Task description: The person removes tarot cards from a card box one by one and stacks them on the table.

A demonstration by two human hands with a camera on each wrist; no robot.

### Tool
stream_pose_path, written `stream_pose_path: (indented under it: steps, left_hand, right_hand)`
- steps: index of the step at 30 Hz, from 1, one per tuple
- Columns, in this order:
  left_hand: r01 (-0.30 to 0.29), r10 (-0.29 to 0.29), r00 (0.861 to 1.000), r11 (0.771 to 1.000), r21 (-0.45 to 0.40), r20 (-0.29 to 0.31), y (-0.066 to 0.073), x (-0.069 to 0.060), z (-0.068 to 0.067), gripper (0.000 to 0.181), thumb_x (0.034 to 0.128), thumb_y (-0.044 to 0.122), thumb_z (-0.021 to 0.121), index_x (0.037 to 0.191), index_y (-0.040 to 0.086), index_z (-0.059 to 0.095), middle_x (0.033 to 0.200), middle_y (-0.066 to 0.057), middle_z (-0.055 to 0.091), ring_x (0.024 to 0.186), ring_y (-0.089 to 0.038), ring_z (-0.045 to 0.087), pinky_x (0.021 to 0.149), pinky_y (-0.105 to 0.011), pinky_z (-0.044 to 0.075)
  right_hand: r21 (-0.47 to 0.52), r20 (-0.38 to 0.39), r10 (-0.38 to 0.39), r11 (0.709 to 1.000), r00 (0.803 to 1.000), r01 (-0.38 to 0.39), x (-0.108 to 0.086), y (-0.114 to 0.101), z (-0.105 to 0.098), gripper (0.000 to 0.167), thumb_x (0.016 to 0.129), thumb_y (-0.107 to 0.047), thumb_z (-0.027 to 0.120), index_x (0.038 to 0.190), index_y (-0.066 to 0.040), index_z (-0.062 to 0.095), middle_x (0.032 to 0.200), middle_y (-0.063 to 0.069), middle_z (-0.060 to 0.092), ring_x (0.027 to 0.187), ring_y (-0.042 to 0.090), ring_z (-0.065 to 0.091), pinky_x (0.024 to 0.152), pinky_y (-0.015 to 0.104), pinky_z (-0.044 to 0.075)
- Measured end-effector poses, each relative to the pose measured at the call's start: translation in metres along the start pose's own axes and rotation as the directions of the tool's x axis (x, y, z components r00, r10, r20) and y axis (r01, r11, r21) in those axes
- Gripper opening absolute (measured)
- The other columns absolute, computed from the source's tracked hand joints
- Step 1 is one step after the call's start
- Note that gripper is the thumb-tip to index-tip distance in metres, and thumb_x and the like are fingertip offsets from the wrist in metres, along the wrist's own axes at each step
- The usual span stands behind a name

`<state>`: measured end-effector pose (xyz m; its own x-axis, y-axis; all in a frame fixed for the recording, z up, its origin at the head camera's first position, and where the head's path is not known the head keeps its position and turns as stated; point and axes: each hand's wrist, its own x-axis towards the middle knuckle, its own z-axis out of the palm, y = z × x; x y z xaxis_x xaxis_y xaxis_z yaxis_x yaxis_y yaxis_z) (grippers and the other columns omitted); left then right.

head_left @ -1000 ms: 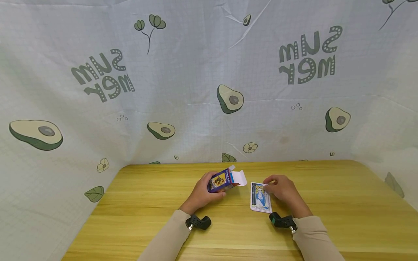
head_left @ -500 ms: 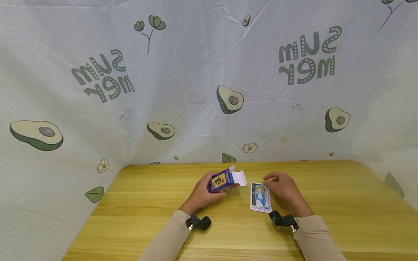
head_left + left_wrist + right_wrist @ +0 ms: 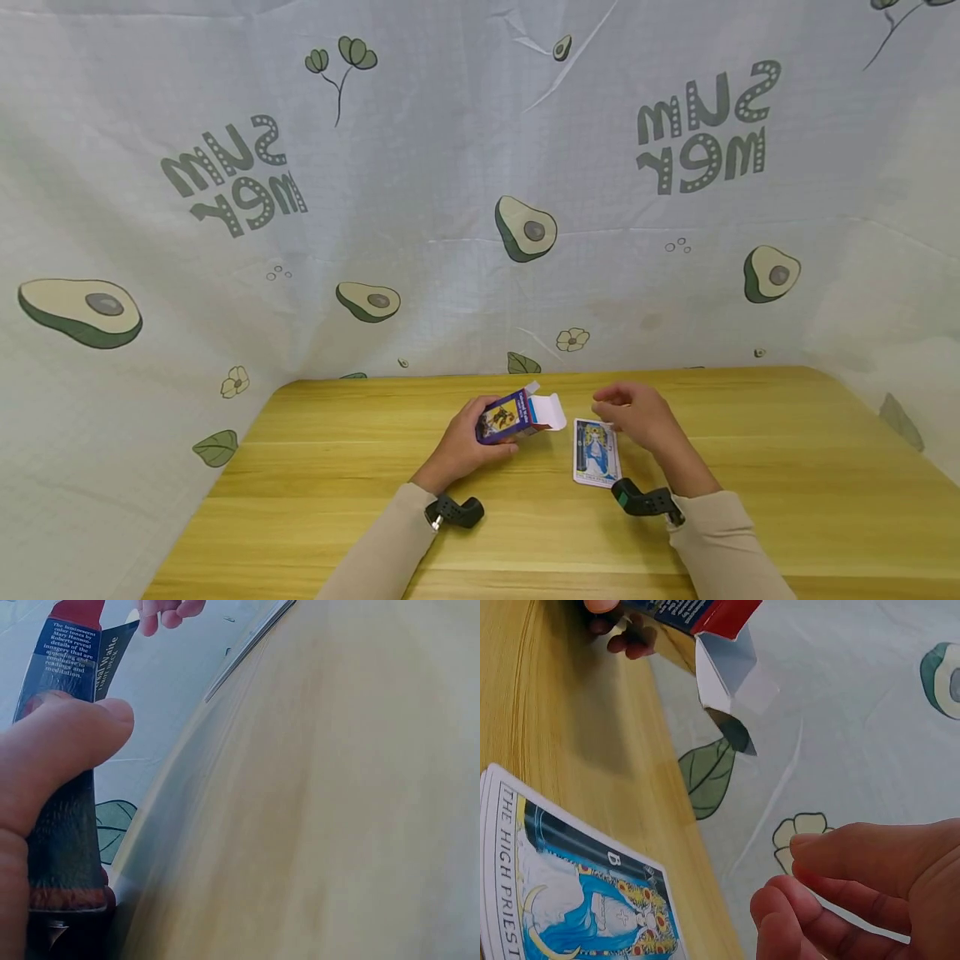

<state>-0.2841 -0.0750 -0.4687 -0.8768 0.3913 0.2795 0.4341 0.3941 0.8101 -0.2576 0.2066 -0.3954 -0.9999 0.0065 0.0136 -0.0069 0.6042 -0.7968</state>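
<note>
In the head view my left hand [image 3: 459, 448] grips a dark blue tarot card box [image 3: 501, 418], tilted up to the right. The box's white flap [image 3: 550, 412] stands open at its right end. In the left wrist view, my thumb [image 3: 82, 735] presses on a printed side of the box. A stack of tarot cards [image 3: 596, 454], "The High Priestess" on top, lies face up on the table right of the box. My right hand [image 3: 643, 421] hovers by the stack's far right corner. Its loosely bent fingers [image 3: 780, 900] hold nothing in the right wrist view.
The wooden table [image 3: 337, 500] reaches back to a white cloth [image 3: 435, 167] printed with avocados, which hangs behind and at the sides. A black wrist camera [image 3: 459, 511] sits on my left wrist, another black camera [image 3: 639, 500] on my right.
My right hand has left the corner of the card stack, rising and shifting slightly left towards the box. The left hand and the box have stayed in place.
</note>
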Motion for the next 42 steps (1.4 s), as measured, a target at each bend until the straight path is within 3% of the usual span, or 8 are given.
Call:
stream_pose_path:
  steps: [13, 29, 42]
  left_hand:
    - [-0.024, 0.024, 1.000, 0.999, 0.027, -0.001, 0.001, -0.001, -0.002, 0.070, 0.0752, 0.036, 0.082, 0.134, 0.021, 0.049, 0.118, 0.001, 0.054, 0.099, -0.015, 0.052, 0.085, -0.032, 0.044]
    - [-0.022, 0.022, 1.000, 0.999, 0.024, 0.007, 0.004, -0.002, 0.000, 0.070, 0.0763, 0.035, 0.082, 0.136, 0.020, 0.048, 0.119, 0.000, 0.053, 0.102, -0.015, 0.051, 0.088, -0.032, 0.043]
    - [-0.015, 0.015, 1.000, 1.000, 0.027, 0.007, 0.001, 0.000, 0.001, 0.068, 0.0763, 0.033, 0.082, 0.135, 0.022, 0.048, 0.120, 0.001, 0.052, 0.102, -0.015, 0.051, 0.088, -0.032, 0.043]
  right_hand:
    - [0.121, 0.003, -0.052, 0.991, 0.999, 0.052, -0.001, -0.020, 0.010, 0.026, 0.092, -0.017, 0.066, 0.108, 0.004, 0.065, 0.098, 0.015, 0.063, 0.087, 0.028, 0.062, 0.074, 0.039, 0.054]
    - [0.090, -0.016, -0.089, 0.992, 0.996, 0.090, -0.003, -0.034, 0.029, 0.018, 0.090, -0.014, 0.068, 0.101, 0.000, 0.067, 0.093, 0.011, 0.065, 0.078, 0.023, 0.057, 0.065, 0.032, 0.052]
    - [0.030, -0.024, -0.105, 0.994, 0.994, 0.105, -0.002, -0.039, 0.044, 0.013, 0.087, -0.014, 0.070, 0.094, -0.004, 0.068, 0.084, 0.006, 0.062, 0.077, 0.021, 0.053, 0.065, 0.029, 0.047]
